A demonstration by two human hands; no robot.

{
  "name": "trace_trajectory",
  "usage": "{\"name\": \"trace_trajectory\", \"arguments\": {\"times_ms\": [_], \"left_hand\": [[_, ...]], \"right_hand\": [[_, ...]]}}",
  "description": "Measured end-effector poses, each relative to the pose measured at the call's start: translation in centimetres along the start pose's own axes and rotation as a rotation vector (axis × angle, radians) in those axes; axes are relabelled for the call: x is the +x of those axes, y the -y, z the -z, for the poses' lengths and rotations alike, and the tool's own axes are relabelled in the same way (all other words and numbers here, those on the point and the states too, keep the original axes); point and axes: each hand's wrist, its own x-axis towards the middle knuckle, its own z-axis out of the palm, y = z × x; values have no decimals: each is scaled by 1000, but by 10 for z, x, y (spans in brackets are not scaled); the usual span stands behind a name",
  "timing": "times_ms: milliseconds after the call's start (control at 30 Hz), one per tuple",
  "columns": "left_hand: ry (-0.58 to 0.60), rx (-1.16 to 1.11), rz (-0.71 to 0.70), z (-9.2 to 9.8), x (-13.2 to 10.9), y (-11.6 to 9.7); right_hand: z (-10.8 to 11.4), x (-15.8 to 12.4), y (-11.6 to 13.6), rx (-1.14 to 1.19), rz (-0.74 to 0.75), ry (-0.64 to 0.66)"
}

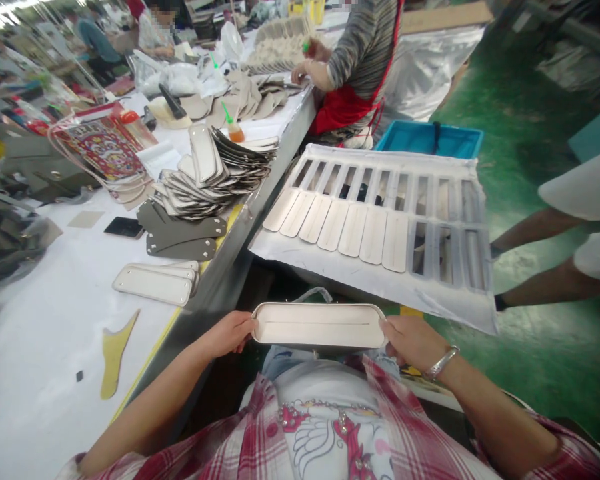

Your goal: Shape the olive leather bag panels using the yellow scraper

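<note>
I hold a long white strap-shaped leather piece (319, 325) flat in front of my body, one end in each hand. My left hand (229, 333) is closed on its left end and my right hand (413, 340), with a metal bracelet on the wrist, is closed on its right end. Just beyond it lies a white slotted template board (380, 280) carrying several similar white pieces (337, 223) in its left slots. On the table to my left rest two more white pieces (155, 281) and grey ones (180, 237).
A big pile of stacked pieces (213, 173) sits further up the white table (40, 333), with a phone (124, 227), a yellow cut-out (114, 353) and glue bottles (234, 127). A person in a red apron (355, 60) works at the far end. Someone's legs (545, 260) stand right; blue tray (430, 139).
</note>
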Motion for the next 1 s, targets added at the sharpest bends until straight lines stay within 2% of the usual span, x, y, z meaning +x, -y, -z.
{"name": "trace_trajectory", "arguments": {"times_ms": [100,133,267,333,467,567,733,833,900,933,1000], "left_hand": [[-73,112,2,3,-1,-4],[-52,85,10,5,-1,-4],[198,-373,3,9,4,10],[240,-534,-29,6,8,20],[190,-574,-63,-6,19,35],[130,-559,-63,-9,26,37],[41,-449,-36,0,26,25],[11,-466,-65,-2,18,16],[-38,-480,-107,-6,17,17],[-69,-475,-124,-9,18,20],[-114,-446,-145,-14,21,26]], "right_hand": [[1,1,2,-114,20,-55],[1,1,3,-136,26,-66],[1,2,2,-96,30,-55],[1,2,1,-38,18,-34],[0,1,-1,54,-6,-19],[-2,4,-3,105,-8,-26],[-5,7,-2,213,-22,-42],[-5,-1,-2,263,-73,-39],[-4,-6,-7,380,-113,12],[-3,-7,-10,527,-134,62],[-3,-8,-17,753,-177,79]]}}
